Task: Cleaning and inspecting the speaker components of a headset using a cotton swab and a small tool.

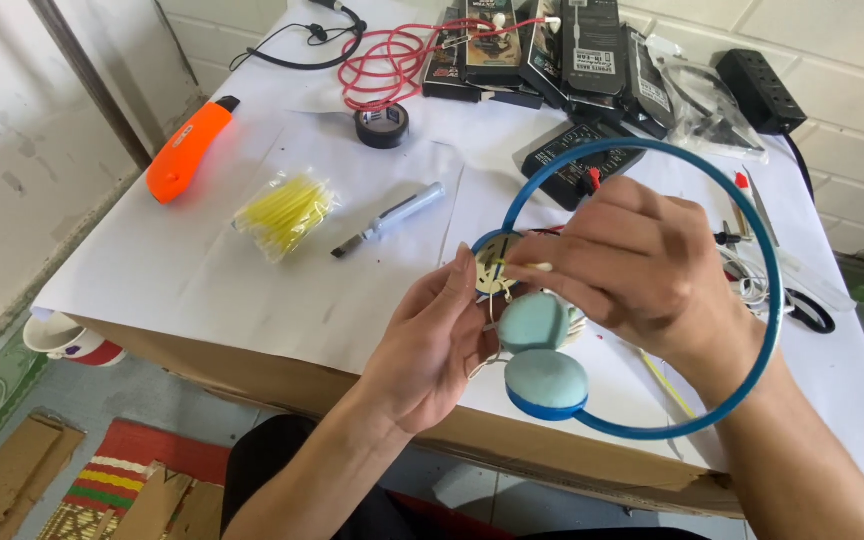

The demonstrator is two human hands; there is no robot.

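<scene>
A blue headset point(767, 330) with a thin round headband and light blue foam ear pads point(546, 380) is held above the table's front edge. My left hand point(432, 345) grips the opened earcup point(492, 270) from the left side. My right hand point(642, 265) pinches a small yellowish stick or wire end point(530, 267) against that earcup, with the headband looping around my right wrist. A loose foam pad point(532, 322) hangs just below the opened cup.
On the white paper-covered table point(252, 280) lie an orange tool point(190, 150), a bag of yellow sticks point(285, 212), a pen-like knife point(392, 218), black tape point(382, 125), red cable point(392, 60), black packages point(552, 50), a multimeter point(572, 155), scissors point(812, 310) and a power strip point(760, 88).
</scene>
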